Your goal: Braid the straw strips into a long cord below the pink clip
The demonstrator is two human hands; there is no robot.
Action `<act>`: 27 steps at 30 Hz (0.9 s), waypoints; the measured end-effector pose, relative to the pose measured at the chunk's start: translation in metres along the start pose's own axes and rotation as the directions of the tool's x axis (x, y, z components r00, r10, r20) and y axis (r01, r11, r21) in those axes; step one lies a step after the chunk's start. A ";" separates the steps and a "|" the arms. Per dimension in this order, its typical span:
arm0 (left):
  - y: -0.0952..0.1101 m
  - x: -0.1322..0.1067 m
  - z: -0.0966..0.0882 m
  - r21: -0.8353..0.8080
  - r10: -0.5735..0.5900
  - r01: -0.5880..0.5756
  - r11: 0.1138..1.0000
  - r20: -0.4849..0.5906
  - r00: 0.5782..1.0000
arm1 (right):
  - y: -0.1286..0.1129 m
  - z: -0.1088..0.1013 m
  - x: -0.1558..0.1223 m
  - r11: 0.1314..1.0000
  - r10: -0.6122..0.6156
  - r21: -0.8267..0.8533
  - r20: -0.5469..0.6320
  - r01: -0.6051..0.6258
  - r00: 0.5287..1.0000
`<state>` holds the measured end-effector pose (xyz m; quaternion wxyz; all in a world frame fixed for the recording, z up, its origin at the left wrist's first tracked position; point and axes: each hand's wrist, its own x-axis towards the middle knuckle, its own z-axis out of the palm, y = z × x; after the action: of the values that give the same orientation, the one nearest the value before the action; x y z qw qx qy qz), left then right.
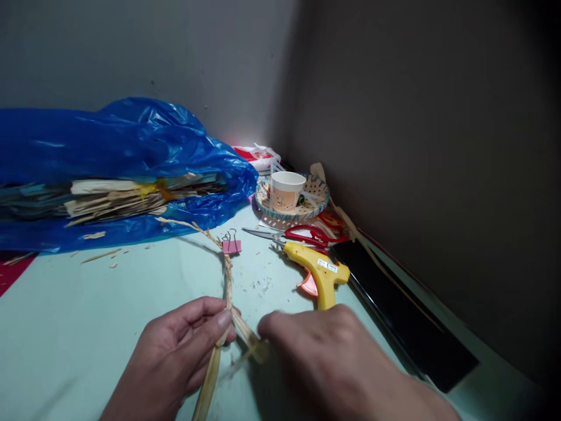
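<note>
A braid of dry, straw-coloured plant strips (228, 280) runs up the middle of the table, with a pink binder clip (232, 246) gripping its upper part. My left hand (188, 345) pinches the braid between thumb and fingers at its lower end. Below the pinch, one flat strip (207, 383) hangs toward me and another strip (246, 332) slants to the right. My right hand (324, 351), smeared by motion, is at the end of the slanting strip; its fingertips are hidden. Just beyond it lies a yellow glue gun (326, 268) with an orange trigger.
A blue plastic bag (144, 134) holding bundled dry strips (116, 197) lies at the back left. Red-handled scissors (302, 235) rest behind the glue gun. A woven basket (293, 219) carries a paper cup (287, 190). A black flat panel (407, 316) lies along the right wall.
</note>
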<state>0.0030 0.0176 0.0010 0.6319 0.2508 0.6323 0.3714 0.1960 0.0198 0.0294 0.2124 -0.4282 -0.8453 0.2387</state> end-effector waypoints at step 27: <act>-0.005 0.001 0.001 -0.093 0.055 -0.058 0.994 -0.037 0.998 | -0.004 0.032 0.024 0.886 0.366 0.262 0.108 -0.382 0.924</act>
<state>0.0051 0.0161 -0.0034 0.6213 0.2322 0.6175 0.4228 0.1625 0.0309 0.0096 0.1972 -0.5421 -0.7104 0.4032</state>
